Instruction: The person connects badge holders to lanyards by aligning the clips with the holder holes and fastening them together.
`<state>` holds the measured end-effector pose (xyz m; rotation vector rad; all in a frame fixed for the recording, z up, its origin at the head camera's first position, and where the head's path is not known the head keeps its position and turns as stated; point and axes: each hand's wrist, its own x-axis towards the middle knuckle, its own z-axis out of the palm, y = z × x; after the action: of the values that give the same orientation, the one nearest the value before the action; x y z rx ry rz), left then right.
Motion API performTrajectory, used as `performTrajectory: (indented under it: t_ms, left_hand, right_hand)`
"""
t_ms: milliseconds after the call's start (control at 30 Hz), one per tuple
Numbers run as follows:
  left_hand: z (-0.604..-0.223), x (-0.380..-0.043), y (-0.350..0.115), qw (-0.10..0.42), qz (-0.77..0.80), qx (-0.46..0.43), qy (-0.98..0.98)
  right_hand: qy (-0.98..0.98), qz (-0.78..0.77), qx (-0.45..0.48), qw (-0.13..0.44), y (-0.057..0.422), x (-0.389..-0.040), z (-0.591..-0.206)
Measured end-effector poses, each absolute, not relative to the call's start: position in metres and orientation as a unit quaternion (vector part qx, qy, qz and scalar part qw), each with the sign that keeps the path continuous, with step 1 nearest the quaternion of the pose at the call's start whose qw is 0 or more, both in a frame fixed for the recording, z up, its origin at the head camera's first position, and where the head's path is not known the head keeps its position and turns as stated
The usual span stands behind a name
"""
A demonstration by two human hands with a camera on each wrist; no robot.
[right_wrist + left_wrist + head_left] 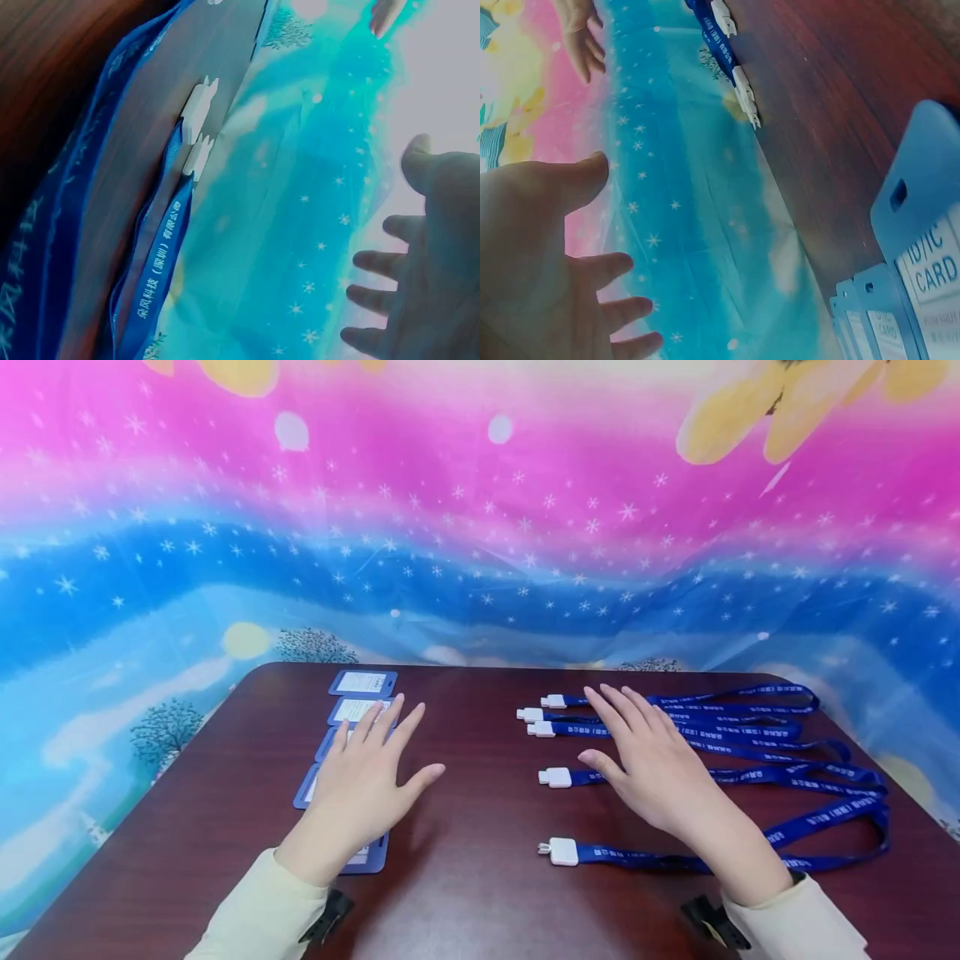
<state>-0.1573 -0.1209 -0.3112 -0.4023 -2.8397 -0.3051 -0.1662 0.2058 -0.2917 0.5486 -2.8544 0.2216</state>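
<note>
My left hand [363, 789], fingers spread, hovers over a column of blue ID card holders [363, 682] on the left of the table and hides part of several. In the left wrist view a card holder [922, 180] shows a slot and a card printed "ID/IC CARD". To the right, my right hand [656, 768] hangs above blue lanyards [645, 858] with its fingers extended, holding nothing. Several lanyards lie side by side, their white plastic clips [562, 852] pointing left and their loops running right. White lettering runs along the lanyard strap [161, 259].
A dark reddish-brown table [480, 893] carries everything. Behind it hangs a pink and blue cloth [465, 527] with snowflakes, reaching down past the table's back edge. A black strap [326, 917] circles the left wrist, and another black band [715, 922] sits at the right.
</note>
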Motion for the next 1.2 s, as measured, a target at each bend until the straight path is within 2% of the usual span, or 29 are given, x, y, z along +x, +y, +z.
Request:
performTrajectory:
  t_ms: [467,867,1067,1200]
  left_hand:
    - [-0.315,-0.137,-0.143,0.148,-0.073,-0.202,-0.965]
    - [-0.329,-0.121,-0.165,0.123,-0.064,-0.201,-0.970]
    - [-0.339,-0.115,-0.178,0.084,-0.037,-0.188,-0.978]
    - [-0.345,-0.117,-0.187,0.058,-0.023,-0.182,-0.981]
  right_hand:
    - [-0.949,0.053,0.259,0.174,0.203,-0.142,-0.298]
    - [-0.947,-0.003,0.289,0.139,0.204,-0.128,-0.318]
    - [-0.943,-0.024,0.311,0.119,0.204,-0.122,-0.328]
    - [-0.928,-0.034,0.349,0.127,0.204,-0.122,-0.333]
